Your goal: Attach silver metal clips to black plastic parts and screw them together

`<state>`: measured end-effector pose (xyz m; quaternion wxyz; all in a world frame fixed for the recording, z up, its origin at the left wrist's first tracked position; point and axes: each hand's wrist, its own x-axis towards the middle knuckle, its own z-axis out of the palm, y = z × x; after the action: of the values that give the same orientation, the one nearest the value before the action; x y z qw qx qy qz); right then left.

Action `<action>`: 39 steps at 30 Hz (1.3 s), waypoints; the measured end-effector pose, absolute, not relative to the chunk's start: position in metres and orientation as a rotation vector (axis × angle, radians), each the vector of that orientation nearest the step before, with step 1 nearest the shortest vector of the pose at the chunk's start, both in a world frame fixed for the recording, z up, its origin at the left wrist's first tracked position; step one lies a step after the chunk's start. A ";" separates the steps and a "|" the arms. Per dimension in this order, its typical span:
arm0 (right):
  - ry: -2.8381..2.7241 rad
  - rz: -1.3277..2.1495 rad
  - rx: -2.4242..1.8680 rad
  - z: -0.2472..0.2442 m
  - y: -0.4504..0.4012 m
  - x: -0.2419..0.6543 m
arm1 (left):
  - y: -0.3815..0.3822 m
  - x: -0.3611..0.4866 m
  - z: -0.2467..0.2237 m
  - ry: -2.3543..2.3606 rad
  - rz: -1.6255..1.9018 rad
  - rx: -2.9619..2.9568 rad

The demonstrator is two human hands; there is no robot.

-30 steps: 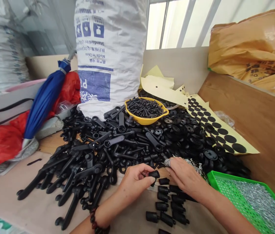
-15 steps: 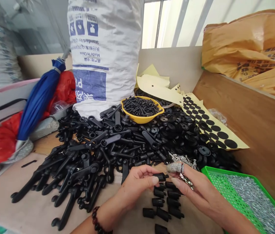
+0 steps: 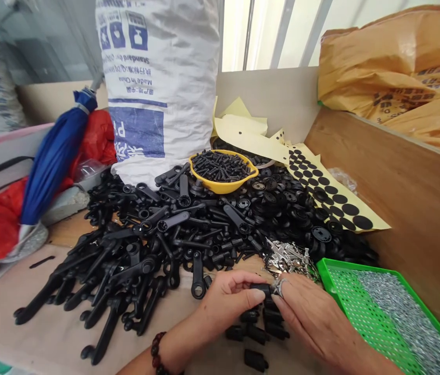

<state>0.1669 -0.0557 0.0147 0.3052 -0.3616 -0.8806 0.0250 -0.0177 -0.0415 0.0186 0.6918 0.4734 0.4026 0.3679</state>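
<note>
My left hand (image 3: 229, 298) pinches a small black plastic cylinder (image 3: 259, 288) between thumb and fingertips. Against the far end of that cylinder are the closed fingertips of my right hand (image 3: 311, 307), which is turned back-up; a grey wrap shows on one finger. What the right fingers hold is hidden. Below both hands, more black cylinders (image 3: 256, 359) with narrow tips lie in rough rows on the brown work surface (image 3: 196, 344). Just beyond my right hand is a heap of small shiny metal clips (image 3: 288, 256).
A green tray (image 3: 378, 325) of small metal pins stands at right. Behind lie piled black crank-like arms (image 3: 173, 221), black discs (image 3: 321, 234) and a yellow bowl (image 3: 223, 186) of black screw-like pieces. A white sack (image 3: 188, 94), blue umbrella (image 3: 53, 156) and wooden board (image 3: 384, 166) surround them.
My right hand has turned over and moved left to meet the cylinder in my left hand. The metal clips that showed in my right hand are now hidden. The view has shifted slightly.
</note>
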 end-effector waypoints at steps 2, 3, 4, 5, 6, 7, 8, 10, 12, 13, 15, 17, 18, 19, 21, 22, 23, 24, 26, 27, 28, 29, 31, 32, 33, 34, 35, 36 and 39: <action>-2.304 0.040 -0.974 0.014 -0.057 0.167 | -0.042 -0.017 0.018 0.941 0.819 1.141; -2.286 0.031 -0.984 0.014 -0.057 0.166 | -0.042 -0.017 0.017 0.956 0.818 1.187; -2.268 0.028 -0.993 0.013 -0.058 0.166 | -0.042 -0.017 0.017 0.964 0.818 1.230; -2.250 0.038 -0.998 0.013 -0.058 0.166 | -0.042 -0.018 0.016 0.961 0.821 1.272; -2.231 0.063 -0.999 0.013 -0.059 0.166 | -0.043 -0.018 0.015 0.950 0.831 1.313; -2.206 0.110 -1.001 0.012 -0.060 0.166 | -0.044 -0.018 0.015 0.937 0.847 1.360; -2.178 0.184 -1.013 0.011 -0.062 0.166 | -0.044 -0.018 0.015 0.924 0.870 1.420; -2.131 0.406 -1.079 0.009 -0.068 0.166 | -0.046 -0.018 0.017 0.895 0.925 1.580; -2.071 0.610 -1.185 0.007 -0.074 0.167 | -0.049 -0.018 0.021 0.853 0.978 1.756; -2.037 0.678 -1.239 0.006 -0.077 0.167 | -0.050 -0.019 0.022 0.831 0.999 1.838; -1.974 0.744 -1.281 0.006 -0.082 0.166 | -0.052 -0.020 0.025 0.795 1.035 1.971; -1.950 0.772 -1.248 0.007 -0.083 0.163 | -0.054 -0.021 0.027 0.780 1.042 2.046; -1.954 0.768 -1.205 0.008 -0.083 0.161 | -0.055 -0.022 0.027 0.785 1.030 2.054; -1.962 0.743 -1.156 0.008 -0.083 0.160 | -0.055 -0.022 0.028 0.800 1.010 2.040; -1.986 0.656 -1.084 0.007 -0.081 0.157 | -0.055 -0.022 0.029 0.849 0.952 1.963; -1.995 0.606 -1.061 0.006 -0.081 0.156 | -0.055 -0.022 0.029 0.867 0.927 1.916; -2.003 0.563 -1.048 0.004 -0.081 0.156 | -0.054 -0.022 0.029 0.876 0.902 1.872; -2.007 0.533 -1.045 0.002 -0.082 0.156 | -0.054 -0.022 0.029 0.877 0.883 1.839; -2.005 0.533 -1.049 -0.001 -0.083 0.157 | -0.054 -0.021 0.029 0.866 0.854 1.812; -1.991 0.564 -1.066 -0.002 -0.085 0.157 | -0.054 -0.022 0.029 0.857 0.846 1.820; -1.968 0.607 -1.096 -0.004 -0.086 0.158 | -0.055 -0.022 0.028 0.849 0.848 1.840; -1.936 0.650 -1.133 -0.006 -0.087 0.159 | -0.055 -0.022 0.028 0.844 0.854 1.870; -1.860 0.721 -1.214 -0.012 -0.090 0.161 | -0.057 -0.022 0.027 0.813 0.887 1.968; -1.827 0.743 -1.245 -0.017 -0.091 0.162 | -0.058 -0.021 0.026 0.786 0.903 2.025; -1.805 0.763 -1.266 -0.021 -0.092 0.163 | -0.059 -0.021 0.026 0.758 0.918 2.078; -1.790 0.776 -1.276 -0.025 -0.092 0.164 | -0.059 -0.021 0.025 0.735 0.932 2.121; -1.774 0.773 -1.285 -0.029 -0.093 0.165 | -0.060 -0.020 0.024 0.723 0.943 2.149; -1.759 0.750 -1.292 -0.031 -0.094 0.166 | -0.060 -0.020 0.024 0.735 0.948 2.150; -1.773 0.653 -1.294 -0.026 -0.095 0.166 | -0.059 -0.019 0.025 0.849 0.913 2.016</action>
<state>0.1662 -0.0948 -0.0262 0.4130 -0.5147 -0.7050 0.2598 -0.0187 -0.0588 0.0247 0.3763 0.7879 0.3320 0.3568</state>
